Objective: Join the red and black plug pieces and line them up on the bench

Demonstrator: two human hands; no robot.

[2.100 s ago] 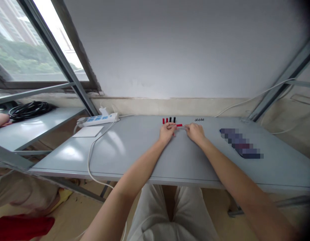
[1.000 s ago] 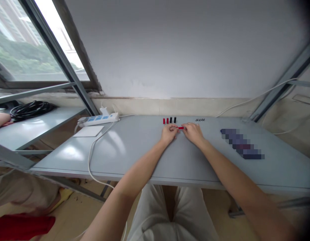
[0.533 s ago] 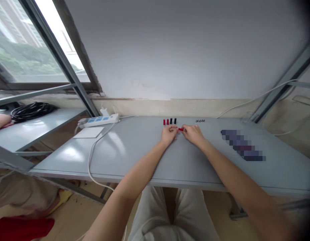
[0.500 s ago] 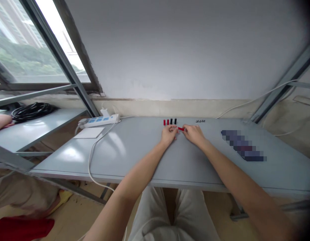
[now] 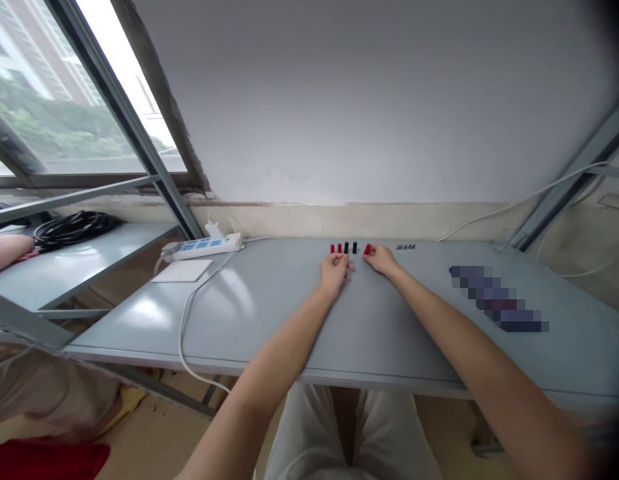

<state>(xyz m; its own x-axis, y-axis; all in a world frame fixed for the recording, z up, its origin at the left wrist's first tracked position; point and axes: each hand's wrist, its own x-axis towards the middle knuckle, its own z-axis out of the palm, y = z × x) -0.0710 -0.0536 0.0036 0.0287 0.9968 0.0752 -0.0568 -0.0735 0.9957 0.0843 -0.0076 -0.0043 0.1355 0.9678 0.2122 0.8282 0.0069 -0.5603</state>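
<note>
Pinched in the fingers of my right hand point(image 5: 383, 259) is a small red cylinder point(image 5: 367, 249), held upright at or just above the table. My left hand point(image 5: 333, 272) rests to its left, fingers loosely bent and apart, with nothing visible in them. Just beyond the left fingertips stand two small red cylinders, the outer one point(image 5: 332, 248) and the inner one point(image 5: 339, 248). Beside them are two black cylinders, a nearer-left one point(image 5: 346, 247) and a right one point(image 5: 355, 247). Several small metal pieces point(image 5: 405, 247) lie in a row right of my right hand.
On the left are a white power strip point(image 5: 204, 246), a flat white box point(image 5: 182, 271) and a white cable point(image 5: 184, 320) crossing the table point(image 5: 269, 320). A pixelated dark blue object point(image 5: 494, 300) lies at right. Another person's hand point(image 5: 12, 253) rests near coiled black cable point(image 5: 77, 228).
My hands have moved apart. The red cylinder, earlier held sideways between both hands, is now upright in my right hand, beside the row. The view has shifted slightly.
</note>
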